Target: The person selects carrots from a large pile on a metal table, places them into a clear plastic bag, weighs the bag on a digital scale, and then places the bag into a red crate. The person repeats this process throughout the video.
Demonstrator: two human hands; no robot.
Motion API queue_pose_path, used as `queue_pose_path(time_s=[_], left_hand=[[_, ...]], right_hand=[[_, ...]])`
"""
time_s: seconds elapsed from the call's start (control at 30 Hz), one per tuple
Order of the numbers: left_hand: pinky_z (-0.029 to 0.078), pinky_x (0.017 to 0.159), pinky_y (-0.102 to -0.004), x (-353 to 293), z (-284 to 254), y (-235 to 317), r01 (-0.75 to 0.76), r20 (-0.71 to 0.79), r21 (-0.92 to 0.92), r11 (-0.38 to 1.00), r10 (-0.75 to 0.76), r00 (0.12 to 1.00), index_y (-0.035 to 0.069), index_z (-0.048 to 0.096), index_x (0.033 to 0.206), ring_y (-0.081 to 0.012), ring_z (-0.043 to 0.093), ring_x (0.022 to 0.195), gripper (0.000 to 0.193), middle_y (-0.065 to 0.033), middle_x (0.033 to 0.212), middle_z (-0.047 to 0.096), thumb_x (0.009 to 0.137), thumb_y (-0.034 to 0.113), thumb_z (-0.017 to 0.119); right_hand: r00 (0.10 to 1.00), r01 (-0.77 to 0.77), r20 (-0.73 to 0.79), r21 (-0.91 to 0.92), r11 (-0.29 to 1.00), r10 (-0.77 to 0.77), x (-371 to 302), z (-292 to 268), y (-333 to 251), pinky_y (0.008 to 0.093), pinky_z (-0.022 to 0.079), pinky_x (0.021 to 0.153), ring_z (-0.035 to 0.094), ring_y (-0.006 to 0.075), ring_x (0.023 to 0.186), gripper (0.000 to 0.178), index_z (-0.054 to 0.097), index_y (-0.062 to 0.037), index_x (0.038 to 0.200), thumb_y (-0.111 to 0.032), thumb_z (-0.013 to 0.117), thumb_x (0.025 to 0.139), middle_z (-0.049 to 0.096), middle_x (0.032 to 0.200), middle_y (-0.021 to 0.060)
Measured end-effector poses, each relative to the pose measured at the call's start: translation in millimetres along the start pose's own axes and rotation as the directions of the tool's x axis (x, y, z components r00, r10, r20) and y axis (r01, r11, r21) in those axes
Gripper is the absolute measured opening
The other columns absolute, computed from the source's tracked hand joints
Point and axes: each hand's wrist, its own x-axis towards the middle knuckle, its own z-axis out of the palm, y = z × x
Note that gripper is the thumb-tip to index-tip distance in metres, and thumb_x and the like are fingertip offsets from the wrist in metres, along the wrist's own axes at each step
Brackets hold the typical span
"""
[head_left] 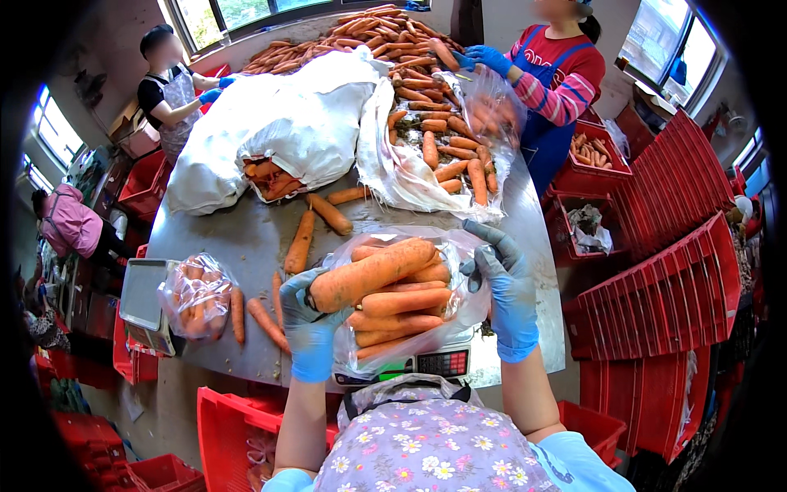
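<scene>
The left hand (311, 328) curls round the thick end of a large carrot (373, 275), likely firm, best held there. Beneath, more carrots (402, 320) fill a probably slippery bag (470, 308) over the scale (443, 363) at the near edge of the worktop (537, 324); the right hand (506, 291) pinches the bag's rim.

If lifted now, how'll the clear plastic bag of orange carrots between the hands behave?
The bag likely flops: its thin film is wrinkled. Probably heavy, with many thick carrots inside. Those rounded, loosely stacked carrots might shift or roll if tilted.
</scene>
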Motion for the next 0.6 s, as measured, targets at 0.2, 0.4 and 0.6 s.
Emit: queue_pose_path(time_s=[0.2,0.4,0.6], left_hand=[[0.044,0.090,-0.0314,-8.4,-11.0,-2.2,-0.074,-0.114,-0.108,0.991,0.062,0.992,0.005,0.050,0.101,-0.0182,0.055,0.099,0.064,-0.0067,0.109,0.056,0.046,0.000,0.083],[0.045,0.089,-0.0309,-8.6,-27.8,1.2,0.002,-0.064,-0.015,1.000,-0.003,0.998,0.003,0.050,0.104,-0.0180,0.055,0.099,0.061,-0.0064,0.107,0.056,0.052,-0.003,0.081],[0.048,0.084,-0.0264,1.7,-30.0,35.5,0.154,0.051,-0.365,0.918,-0.145,0.988,0.003,0.047,0.118,-0.0152,0.054,0.102,0.067,-0.0062,0.114,0.053,0.060,-0.007,0.078]], right_hand=[[0.999,0.043,-0.018,-0.059,0.997,-0.045,4.6,-9.6,10.0,0.0204,0.045,0.059,0.052,0.0054,0.068,0.030,0.051,0.0012,0.122,-0.004,0.049,0.092,0.056,0.079,0.0003],[0.887,0.237,0.063,-0.913,0.334,-0.458,-6.0,6.4,7.6,0.0369,0.044,0.078,0.053,0.0233,0.091,0.059,0.044,0.0006,0.128,-0.022,0.066,0.079,0.053,0.106,0.0136],[0.740,0.642,0.602,-0.765,0.049,-0.299,-22.5,76.3,8.3,0.0482,0.027,0.104,0.035,0.0371,0.126,0.084,0.038,-0.0037,0.135,-0.027,0.075,0.063,0.040,0.134,0.0171]])
